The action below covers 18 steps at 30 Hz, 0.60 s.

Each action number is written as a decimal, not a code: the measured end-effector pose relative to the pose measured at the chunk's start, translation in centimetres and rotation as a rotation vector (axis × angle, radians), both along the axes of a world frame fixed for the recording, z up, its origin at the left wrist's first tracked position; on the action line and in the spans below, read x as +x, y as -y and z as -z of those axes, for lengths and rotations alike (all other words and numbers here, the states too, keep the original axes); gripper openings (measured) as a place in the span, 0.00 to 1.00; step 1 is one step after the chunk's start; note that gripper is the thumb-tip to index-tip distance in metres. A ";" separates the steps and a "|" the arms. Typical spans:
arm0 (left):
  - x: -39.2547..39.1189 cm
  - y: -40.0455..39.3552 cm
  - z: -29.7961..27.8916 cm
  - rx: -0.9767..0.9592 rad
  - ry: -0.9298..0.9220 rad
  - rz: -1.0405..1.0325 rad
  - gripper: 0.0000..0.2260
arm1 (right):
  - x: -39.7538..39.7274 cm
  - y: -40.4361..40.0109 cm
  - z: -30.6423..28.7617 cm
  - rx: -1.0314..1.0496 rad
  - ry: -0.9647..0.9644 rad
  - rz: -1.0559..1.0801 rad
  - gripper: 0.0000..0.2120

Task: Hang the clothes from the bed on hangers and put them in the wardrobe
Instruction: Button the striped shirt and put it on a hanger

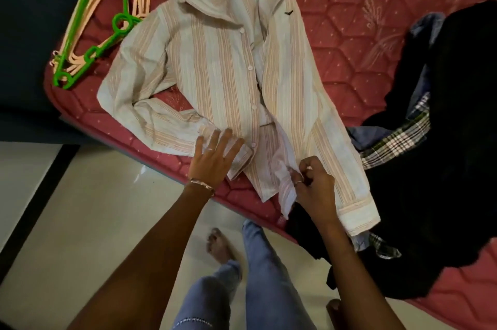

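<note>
Pinching striped shirt (215,66) hem, right hand (314,187) fingers (297,177)

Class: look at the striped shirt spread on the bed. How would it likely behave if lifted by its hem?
The striped shirt is probably floppy: its sleeves lie bent and creased on the bed. It looks thin and light, bunching where the right hand pinches it. Unbuttoned near the collar, it would likely fall open.
</note>
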<state>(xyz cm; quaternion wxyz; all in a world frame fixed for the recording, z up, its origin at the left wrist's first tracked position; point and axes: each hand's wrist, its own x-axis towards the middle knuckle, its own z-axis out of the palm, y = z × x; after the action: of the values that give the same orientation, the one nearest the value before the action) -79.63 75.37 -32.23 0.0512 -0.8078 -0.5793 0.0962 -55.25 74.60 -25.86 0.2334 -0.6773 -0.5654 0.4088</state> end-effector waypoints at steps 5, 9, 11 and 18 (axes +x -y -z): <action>1.6 -2.8 -0.6 -0.012 -0.001 0.073 0.03 | -0.3 0.6 0.8 -0.024 0.023 0.083 0.06; 1.1 0.5 -1.9 0.070 0.212 0.004 0.05 | -0.4 1.9 0.7 0.092 0.123 0.247 0.10; 0.5 5.1 -3.0 0.031 0.281 -0.146 0.05 | -1.2 3.2 -0.3 0.261 0.203 0.295 0.14; 3.3 18.4 -3.8 -0.546 0.317 -0.284 0.13 | -4.3 7.5 -0.9 0.537 0.610 0.007 0.14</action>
<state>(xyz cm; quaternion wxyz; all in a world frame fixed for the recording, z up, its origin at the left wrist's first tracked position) -76.37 57.01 -28.43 -0.2713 -0.7078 -0.6397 0.1272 -59.51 67.14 -24.96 0.2252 -0.6842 -0.6932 0.0262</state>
